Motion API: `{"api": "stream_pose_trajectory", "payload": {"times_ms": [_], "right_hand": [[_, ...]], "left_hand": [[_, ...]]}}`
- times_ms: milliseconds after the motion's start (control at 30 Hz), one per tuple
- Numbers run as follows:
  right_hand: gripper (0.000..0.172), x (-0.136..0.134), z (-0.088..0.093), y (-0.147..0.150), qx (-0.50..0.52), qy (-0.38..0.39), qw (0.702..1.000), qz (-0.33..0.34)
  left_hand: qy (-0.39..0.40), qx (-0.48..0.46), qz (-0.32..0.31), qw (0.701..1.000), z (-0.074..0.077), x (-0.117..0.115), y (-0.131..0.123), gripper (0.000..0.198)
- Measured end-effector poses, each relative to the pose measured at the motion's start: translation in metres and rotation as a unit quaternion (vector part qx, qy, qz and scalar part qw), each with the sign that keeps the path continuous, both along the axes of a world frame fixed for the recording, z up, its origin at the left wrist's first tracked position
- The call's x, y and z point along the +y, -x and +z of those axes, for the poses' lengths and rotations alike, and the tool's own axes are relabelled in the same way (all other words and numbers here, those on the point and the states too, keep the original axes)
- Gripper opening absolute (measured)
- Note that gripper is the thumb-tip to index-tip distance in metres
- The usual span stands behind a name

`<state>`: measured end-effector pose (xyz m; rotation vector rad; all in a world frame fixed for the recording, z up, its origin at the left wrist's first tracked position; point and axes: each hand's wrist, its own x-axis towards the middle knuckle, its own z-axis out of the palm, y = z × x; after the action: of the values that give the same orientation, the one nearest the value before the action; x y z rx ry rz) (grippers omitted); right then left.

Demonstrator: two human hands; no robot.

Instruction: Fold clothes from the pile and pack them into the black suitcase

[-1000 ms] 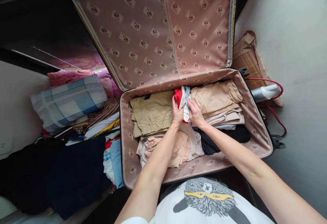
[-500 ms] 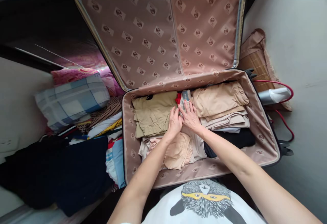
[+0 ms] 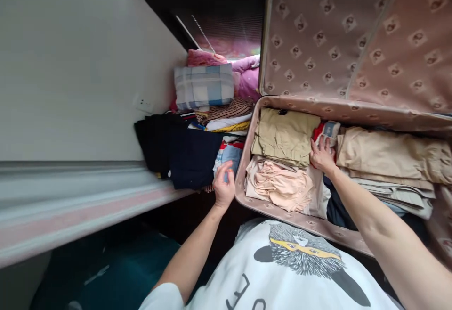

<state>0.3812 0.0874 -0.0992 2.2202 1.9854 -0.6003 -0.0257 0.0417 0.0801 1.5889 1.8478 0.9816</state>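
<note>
An open suitcase (image 3: 243, 178) with a pink patterned lining holds folded clothes. My right hand (image 3: 322, 154) lies inside it with spread fingers, resting on a rolled red and grey garment (image 3: 330, 130) between khaki trousers (image 3: 287, 133) and beige trousers (image 3: 383, 152). Below the khaki pair is a crumpled peach garment (image 3: 280, 183). Outside the suitcase's left edge, my left hand (image 3: 224, 185) hovers with loosely bent fingers and nothing visible in it. It is close to a light blue garment (image 3: 231, 154) at the edge of the clothes pile.
Dark navy clothes (image 3: 194, 157) lie left of the suitcase, with striped clothes (image 3: 229, 110) and a blue plaid bundle (image 3: 205, 86) behind them. The raised suitcase lid (image 3: 318, 36) stands at the back. A white wall (image 3: 88, 65) bounds the left side.
My view has swung left. My left hand has left the suitcase and moved left to the clothes pile, while my right hand stays on the clothes in the middle of the suitcase.
</note>
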Motion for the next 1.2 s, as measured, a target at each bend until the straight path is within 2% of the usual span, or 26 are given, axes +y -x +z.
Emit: {"api": "stream_pose_trajectory", "payload": {"times_ms": [33, 100, 200, 267, 333, 433, 567, 633, 733, 867, 967, 1033, 1200], "right_hand": [[0.069, 0.002, 0.000, -0.002, -0.007, 0.012, 1.000, 0.003], [0.070, 0.006, 0.005, -0.005, -0.013, 0.034, 0.999, 0.005], [0.068, 0.009, 0.027, 0.003, -0.043, 0.024, 0.999, -0.010], [0.066, 0.006, 0.045, 0.016, -0.072, -0.011, 0.997, -0.028], [0.065, -0.002, 0.060, 0.033, -0.087, -0.039, 0.994, -0.045], [0.063, -0.019, 0.071, 0.055, -0.074, -0.055, 0.994, -0.053], [0.064, -0.035, 0.072, 0.071, -0.047, -0.088, 0.994, -0.042], [0.064, -0.037, 0.073, 0.075, -0.039, -0.099, 0.993, -0.041], [0.060, -0.037, 0.073, 0.078, -0.013, -0.110, 0.993, -0.040], [0.054, -0.038, 0.068, 0.079, 0.041, -0.153, 0.987, -0.009], [0.049, -0.042, 0.063, 0.078, 0.078, -0.155, 0.985, 0.010], [0.045, -0.045, 0.062, 0.078, 0.094, -0.145, 0.985, 0.016], [0.043, -0.050, 0.064, 0.079, 0.109, -0.138, 0.984, 0.011]], "left_hand": [[0.026, 0.031, 0.054, 0.998, -0.010, -0.002, 0.020, 0.028], [0.104, 0.095, 0.120, 0.983, -0.035, -0.008, 0.050, 0.035], [0.175, 0.137, 0.127, 0.967, -0.066, -0.016, 0.065, 0.051], [0.170, 0.142, 0.118, 0.968, -0.076, -0.018, 0.062, 0.059], [0.163, 0.171, 0.125, 0.963, -0.079, -0.017, 0.056, 0.063], [0.170, 0.246, 0.115, 0.947, -0.079, -0.015, 0.050, 0.058], [0.184, 0.264, 0.052, 0.945, -0.079, -0.009, 0.047, 0.059], [0.193, 0.250, 0.062, 0.947, -0.077, -0.006, 0.045, 0.068], [0.156, 0.256, 0.067, 0.952, -0.069, -0.002, 0.043, 0.074], [0.147, 0.277, 0.032, 0.949, -0.061, 0.003, 0.045, 0.050], [0.184, 0.291, 0.027, 0.939, -0.063, 0.010, 0.047, 0.030], [0.180, 0.291, 0.009, 0.940, -0.066, 0.013, 0.046, 0.018], [0.110, 0.252, -0.033, 0.961, -0.071, 0.014, 0.041, 0.015]]}}
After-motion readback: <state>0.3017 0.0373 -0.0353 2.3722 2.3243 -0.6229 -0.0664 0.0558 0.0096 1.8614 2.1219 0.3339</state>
